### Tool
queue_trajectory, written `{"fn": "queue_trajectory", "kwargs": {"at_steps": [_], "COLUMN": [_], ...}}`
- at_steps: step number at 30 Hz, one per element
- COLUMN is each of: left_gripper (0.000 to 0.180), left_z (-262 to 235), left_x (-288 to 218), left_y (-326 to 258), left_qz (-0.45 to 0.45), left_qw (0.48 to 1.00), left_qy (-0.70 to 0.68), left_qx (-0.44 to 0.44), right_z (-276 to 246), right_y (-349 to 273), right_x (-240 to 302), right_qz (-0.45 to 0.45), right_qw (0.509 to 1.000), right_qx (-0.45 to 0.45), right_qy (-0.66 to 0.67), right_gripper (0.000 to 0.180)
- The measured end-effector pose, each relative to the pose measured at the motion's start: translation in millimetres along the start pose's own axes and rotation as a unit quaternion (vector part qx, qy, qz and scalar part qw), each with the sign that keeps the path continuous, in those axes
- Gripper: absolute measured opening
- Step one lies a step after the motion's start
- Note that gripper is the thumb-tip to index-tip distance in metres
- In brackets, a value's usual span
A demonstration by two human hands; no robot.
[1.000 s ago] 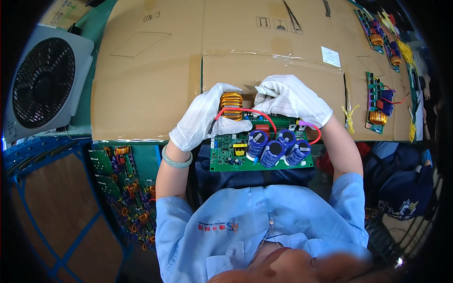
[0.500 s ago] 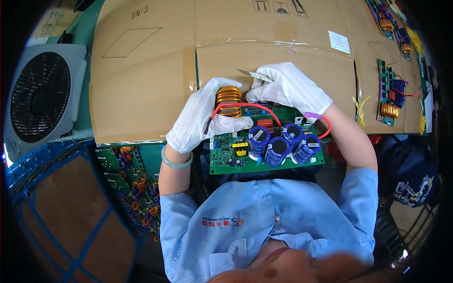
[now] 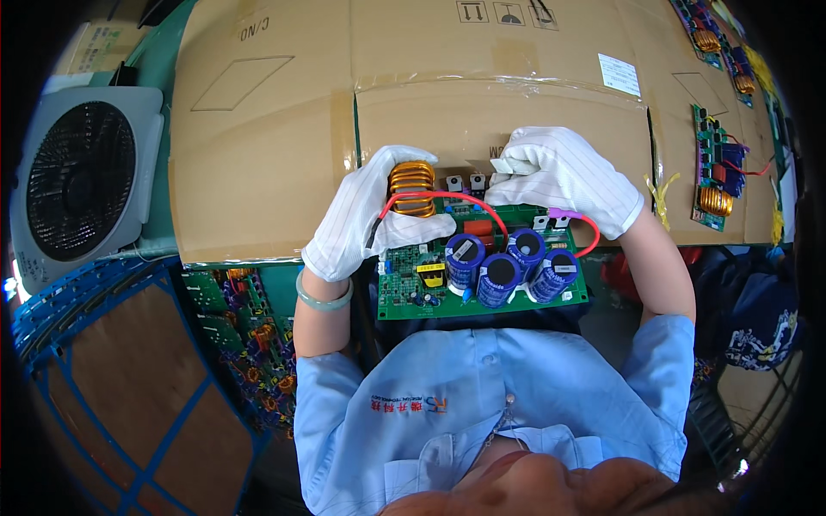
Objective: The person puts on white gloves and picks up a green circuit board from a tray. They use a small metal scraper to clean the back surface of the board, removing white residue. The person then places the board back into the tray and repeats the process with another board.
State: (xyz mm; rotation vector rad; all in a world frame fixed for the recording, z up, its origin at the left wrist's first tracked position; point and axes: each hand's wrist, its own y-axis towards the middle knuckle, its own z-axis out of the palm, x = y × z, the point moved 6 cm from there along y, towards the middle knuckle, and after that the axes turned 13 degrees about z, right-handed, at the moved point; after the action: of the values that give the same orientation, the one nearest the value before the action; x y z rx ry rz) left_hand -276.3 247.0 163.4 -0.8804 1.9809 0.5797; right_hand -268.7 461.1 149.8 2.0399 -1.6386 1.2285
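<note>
A green circuit board [image 3: 404, 305] sits in front of me, tilted up at the near edge of the cardboard. My left hand [image 3: 361, 211], in a white striped glove, grips its left end, fingers round the copper-wound coil [image 3: 412, 189] and thumb along the near side. Gloved too, my right hand [image 3: 564, 176] is closed at the board's far edge, beside small upright metal-tabbed transistors [image 3: 465, 183]. Between its fingers is a thin pale tool [image 3: 514, 165], mostly hidden. Several blue capacitors [image 3: 499, 279] stand on the board, and a red wire [image 3: 460, 196] arches over it.
Flattened cardboard [image 3: 267, 163] covers the bench. On its right lies another circuit board [image 3: 711, 168], with more at the far right corner. A grey box fan [image 3: 82, 181] stands at the left. Below the bench on the left are stacked boards [image 3: 254, 344] and a blue-framed rack [image 3: 155, 413].
My right hand has moved right and slightly nearer, uncovering the transistors at the far edge. The tool's thin blade, visible before, is now hidden. My left hand keeps its hold.
</note>
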Motion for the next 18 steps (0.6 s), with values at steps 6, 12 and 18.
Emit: {"fn": "queue_trajectory", "kwargs": {"at_steps": [6, 12, 18], "left_gripper": [0.069, 0.071, 0.069], "left_z": [0.8, 5.2, 5.9], "left_x": [5.0, 9.2, 11.5], "left_y": [-1.1, -2.6, -6.6], "left_qz": [0.004, 0.017, -0.01], "left_qw": [1.0, 1.0, 0.999], "left_qy": [-0.001, -0.002, -0.028], "left_qx": [0.01, 0.006, -0.013], "right_z": [3.2, 4.4, 12.8], "right_y": [7.2, 15.7, 25.5], "right_x": [-6.4, -14.4, 3.9], "right_qz": [-0.021, -0.026, -0.088], "right_qw": [0.999, 0.998, 0.995], "right_qx": [-0.021, -0.009, -0.04], "right_qy": [-0.016, -0.052, -0.026], "right_gripper": [0.047, 0.046, 0.04]}}
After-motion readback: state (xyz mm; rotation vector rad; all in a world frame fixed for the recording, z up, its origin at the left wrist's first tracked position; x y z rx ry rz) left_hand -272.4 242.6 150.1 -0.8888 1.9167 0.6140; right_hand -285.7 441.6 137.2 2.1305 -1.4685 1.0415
